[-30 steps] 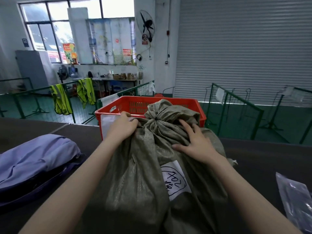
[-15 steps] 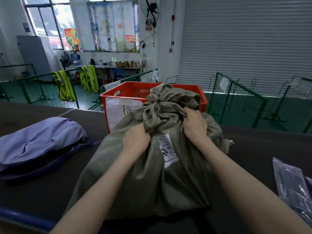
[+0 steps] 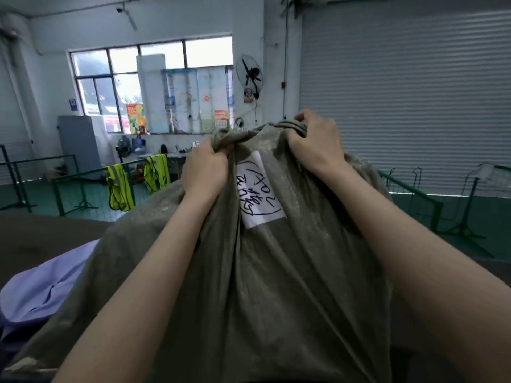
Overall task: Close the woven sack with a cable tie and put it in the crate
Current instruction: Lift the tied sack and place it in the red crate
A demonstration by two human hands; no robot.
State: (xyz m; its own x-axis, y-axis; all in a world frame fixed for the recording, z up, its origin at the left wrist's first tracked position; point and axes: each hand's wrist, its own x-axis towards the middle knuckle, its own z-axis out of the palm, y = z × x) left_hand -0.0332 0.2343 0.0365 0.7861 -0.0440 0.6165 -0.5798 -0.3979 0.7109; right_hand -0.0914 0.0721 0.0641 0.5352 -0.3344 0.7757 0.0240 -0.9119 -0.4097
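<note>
The grey-green woven sack (image 3: pixel 276 286) fills the middle of the view, raised high in front of me. A white label (image 3: pixel 258 192) with black handwriting is stuck near its top. My left hand (image 3: pixel 206 170) clenches a bunch of the sack's fabric left of the label. My right hand (image 3: pixel 318 142) clenches the sack's upper edge to the right, a little higher. The sack's tied neck, the cable tie and the red crate are hidden behind the sack.
A lilac cloth bundle (image 3: pixel 47 288) lies on the dark table (image 3: pixel 41 233) at lower left. Green railings (image 3: pixel 66 183) with yellow safety vests (image 3: pixel 120 187) stand beyond the table. A grey roller door (image 3: pixel 401 92) closes off the right wall.
Both hands moved from resting by the neck to gripping fabric, then lifted the sack up off the table. The view tilted upward and the red crate went out of sight behind the sack.
</note>
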